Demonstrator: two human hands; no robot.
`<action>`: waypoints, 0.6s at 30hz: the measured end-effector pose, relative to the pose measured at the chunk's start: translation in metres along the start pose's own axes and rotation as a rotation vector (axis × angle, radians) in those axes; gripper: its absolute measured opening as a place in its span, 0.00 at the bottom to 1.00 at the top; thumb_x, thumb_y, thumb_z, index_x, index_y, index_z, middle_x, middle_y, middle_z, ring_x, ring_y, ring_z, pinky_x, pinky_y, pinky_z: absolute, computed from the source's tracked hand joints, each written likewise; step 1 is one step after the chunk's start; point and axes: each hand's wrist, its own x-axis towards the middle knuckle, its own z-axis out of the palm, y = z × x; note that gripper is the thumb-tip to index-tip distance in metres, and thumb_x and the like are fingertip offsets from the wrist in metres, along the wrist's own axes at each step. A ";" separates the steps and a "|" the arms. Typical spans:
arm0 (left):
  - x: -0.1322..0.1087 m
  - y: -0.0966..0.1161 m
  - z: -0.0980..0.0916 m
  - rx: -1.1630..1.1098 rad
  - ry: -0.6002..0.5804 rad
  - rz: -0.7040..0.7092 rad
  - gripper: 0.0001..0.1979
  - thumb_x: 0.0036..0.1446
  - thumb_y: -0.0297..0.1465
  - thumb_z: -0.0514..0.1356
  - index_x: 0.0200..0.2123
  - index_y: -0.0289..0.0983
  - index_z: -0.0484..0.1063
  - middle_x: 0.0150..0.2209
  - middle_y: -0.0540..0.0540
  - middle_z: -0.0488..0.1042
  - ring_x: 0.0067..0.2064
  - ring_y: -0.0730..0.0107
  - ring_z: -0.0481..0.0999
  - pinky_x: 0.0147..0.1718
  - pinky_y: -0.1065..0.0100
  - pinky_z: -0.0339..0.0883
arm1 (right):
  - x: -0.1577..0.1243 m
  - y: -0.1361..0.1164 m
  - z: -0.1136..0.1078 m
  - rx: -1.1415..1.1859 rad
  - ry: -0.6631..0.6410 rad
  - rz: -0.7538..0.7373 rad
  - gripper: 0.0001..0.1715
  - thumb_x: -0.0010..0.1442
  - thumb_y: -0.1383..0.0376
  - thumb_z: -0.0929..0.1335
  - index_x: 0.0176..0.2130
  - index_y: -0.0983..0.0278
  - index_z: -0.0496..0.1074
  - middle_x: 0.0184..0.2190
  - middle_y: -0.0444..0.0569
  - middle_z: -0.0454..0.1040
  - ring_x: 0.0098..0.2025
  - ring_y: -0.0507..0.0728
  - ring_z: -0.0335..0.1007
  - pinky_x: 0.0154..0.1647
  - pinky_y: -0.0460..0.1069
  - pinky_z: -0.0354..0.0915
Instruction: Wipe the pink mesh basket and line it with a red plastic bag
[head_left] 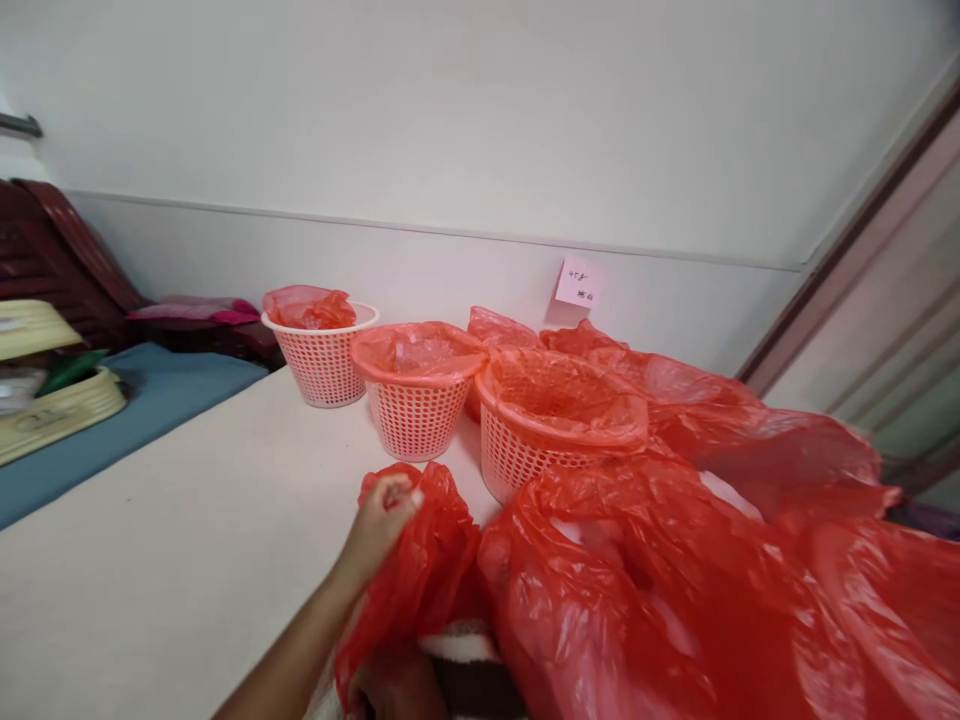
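My left hand (384,515) is closed on the top of a crumpled red plastic bag (431,540) near the front of the white table (225,500). Lower down, my right hand (390,685) is partly visible at the bottom edge, beneath and beside the same bag; its fingers are largely hidden. Behind the bag stand a middle basket (418,415) and a larger right basket (517,455), both white, perforated and lined with red plastic over their rims. A third white basket (322,365) at the back left has red plastic bunched inside.
A large heap of red plastic bags (675,580) covers the right side. A pink note (578,284) is on the wall. At left are a blue cloth (172,390), a cream container (67,415) and dark red chairs (52,250).
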 end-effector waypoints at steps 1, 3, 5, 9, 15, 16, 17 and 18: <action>-0.018 -0.014 -0.002 0.058 -0.004 -0.029 0.18 0.51 0.31 0.70 0.45 0.36 0.74 0.49 0.43 0.76 0.53 0.58 0.74 0.57 0.48 0.64 | 0.002 0.001 0.002 0.000 0.000 -0.004 0.20 0.67 0.57 0.68 0.54 0.64 0.70 0.53 0.52 0.73 0.48 0.58 0.73 0.48 0.58 0.73; -0.046 -0.038 -0.007 0.147 -0.003 -0.088 0.22 0.42 0.28 0.73 0.43 0.35 0.76 0.47 0.42 0.78 0.52 0.55 0.75 0.58 0.46 0.61 | 0.006 0.003 0.006 -0.002 -0.009 -0.012 0.19 0.67 0.56 0.68 0.53 0.64 0.71 0.50 0.51 0.74 0.46 0.57 0.74 0.46 0.56 0.73; -0.062 -0.053 -0.014 0.175 -0.059 -0.126 0.15 0.42 0.33 0.72 0.35 0.35 0.77 0.36 0.42 0.81 0.42 0.54 0.78 0.50 0.51 0.68 | 0.012 0.005 0.011 -0.006 -0.028 -0.016 0.15 0.66 0.58 0.69 0.49 0.64 0.73 0.44 0.48 0.76 0.41 0.55 0.75 0.42 0.53 0.73; -0.074 -0.068 -0.031 0.120 -0.005 -0.144 0.19 0.48 0.47 0.64 0.35 0.36 0.76 0.32 0.43 0.81 0.34 0.56 0.78 0.37 0.58 0.71 | 0.019 0.008 0.018 -0.058 -0.005 0.001 0.17 0.50 0.75 0.70 0.41 0.63 0.76 0.37 0.49 0.81 0.39 0.59 0.78 0.41 0.49 0.69; -0.076 -0.081 -0.040 0.011 0.199 -0.188 0.27 0.49 0.53 0.62 0.39 0.33 0.74 0.30 0.43 0.79 0.32 0.58 0.77 0.32 0.61 0.70 | 0.012 0.016 0.021 -0.067 0.142 0.036 0.30 0.51 0.73 0.67 0.53 0.59 0.74 0.47 0.53 0.81 0.47 0.61 0.78 0.50 0.50 0.69; -0.076 -0.082 -0.040 0.000 0.209 -0.185 0.28 0.50 0.53 0.62 0.37 0.33 0.74 0.29 0.43 0.79 0.30 0.59 0.76 0.31 0.61 0.69 | 0.011 0.016 0.020 -0.075 0.159 0.050 0.30 0.52 0.73 0.67 0.55 0.59 0.73 0.47 0.54 0.81 0.48 0.62 0.78 0.51 0.51 0.68; -0.076 -0.083 -0.040 -0.007 0.214 -0.181 0.28 0.50 0.54 0.62 0.36 0.33 0.74 0.28 0.43 0.78 0.30 0.60 0.75 0.30 0.62 0.69 | 0.010 0.015 0.020 -0.084 0.180 0.069 0.29 0.54 0.73 0.66 0.55 0.59 0.73 0.48 0.55 0.80 0.48 0.62 0.78 0.53 0.52 0.68; -0.076 -0.083 -0.040 -0.008 0.217 -0.174 0.28 0.50 0.54 0.62 0.35 0.33 0.74 0.28 0.43 0.78 0.29 0.60 0.75 0.30 0.62 0.69 | 0.009 0.015 0.020 -0.087 0.201 0.085 0.27 0.56 0.73 0.66 0.54 0.59 0.73 0.48 0.55 0.80 0.49 0.62 0.77 0.53 0.52 0.68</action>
